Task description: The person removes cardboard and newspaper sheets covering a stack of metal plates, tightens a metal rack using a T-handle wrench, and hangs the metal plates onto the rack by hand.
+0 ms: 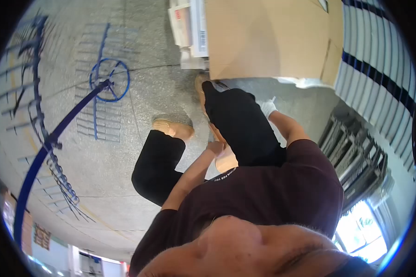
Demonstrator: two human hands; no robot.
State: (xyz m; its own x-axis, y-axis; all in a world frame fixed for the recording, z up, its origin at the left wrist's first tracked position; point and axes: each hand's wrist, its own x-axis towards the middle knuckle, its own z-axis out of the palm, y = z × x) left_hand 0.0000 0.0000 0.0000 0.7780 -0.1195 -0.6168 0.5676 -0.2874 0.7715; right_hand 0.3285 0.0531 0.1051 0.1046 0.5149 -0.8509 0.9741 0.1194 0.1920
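Head and shirt: closest to the lens is the wearer's head (231, 249), along the bottom edge, with a dark maroon shirt (272, 194) just beyond it.
Tan item: a pale tan piece (226, 160) sits low between the legs, near the shirt's lettered front and partly hidden by the right trouser leg; what it is I cannot tell.
Left hand: the bare left hand (216, 147) reaches down between the legs to the tan piece's upper edge and seems to touch it; the fingers are too small to tell whether they grip.
Right hand: the right hand (269, 108) is outside the right leg, wrapped in white that looks like a glove, with a thin white tip jutting out; I cannot tell whether the fingers are closed or hold anything.
Legs: black trousers (247, 131), both knees bent, the left one out to the side.
Shoes: a tan left shoe (164, 124) on the floor; a tan right shoe (200, 87) close to the carton.
Carton: a large brown cardboard box (268, 37) ahead of the feet, white cartons (198, 27) against its left side.
Floor: speckled grey concrete (143, 87).
Left side: a curved blue pole (32, 180) meeting a blue wheel (125, 69), pronged racks (37, 83) around it.
Right side: ribbed grey stacks (374, 37) with black bands, dark-framed panels (351, 157) leaning nearer, a bright window (365, 231) behind.
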